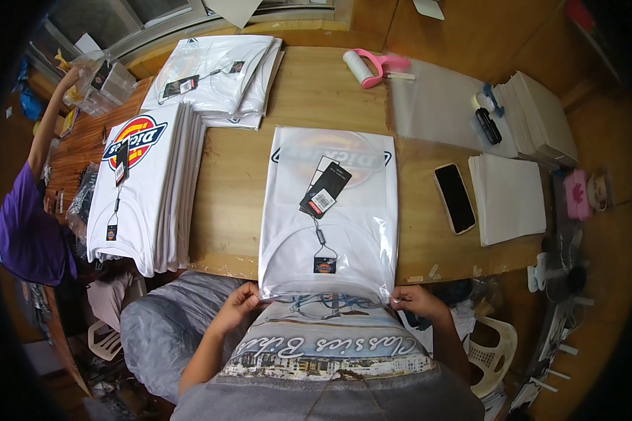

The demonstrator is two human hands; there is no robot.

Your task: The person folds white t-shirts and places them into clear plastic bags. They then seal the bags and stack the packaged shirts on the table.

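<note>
A folded white T-shirt (pixel 277 217) lies inside a clear plastic bag (pixel 390 242) at the table's near edge, collar toward me. Black hang tags (pixel 328 188) rest on its front, tied by a cord to a dark neck label (pixel 324 265). A translucent sheet covers part of the coloured print. Just beyond the table edge, my left hand (pixel 244 302) is closed in a pinch on the bag's near left corner. My right hand (pixel 420 303) pinches the near right corner in the same way. The bag's near edge is stretched between them, against my shirt.
Left stand a stack of folded white T-shirts (pixel 147 203) and, behind it, bagged ones (pixel 221 67). A pink-handled lint roller (pixel 360 68), phone (pixel 455 198), white cards (pixel 509 200) and clear bags (pixel 435 116) lie to the right. A purple-sleeved person (pixel 35 224) reaches at far left.
</note>
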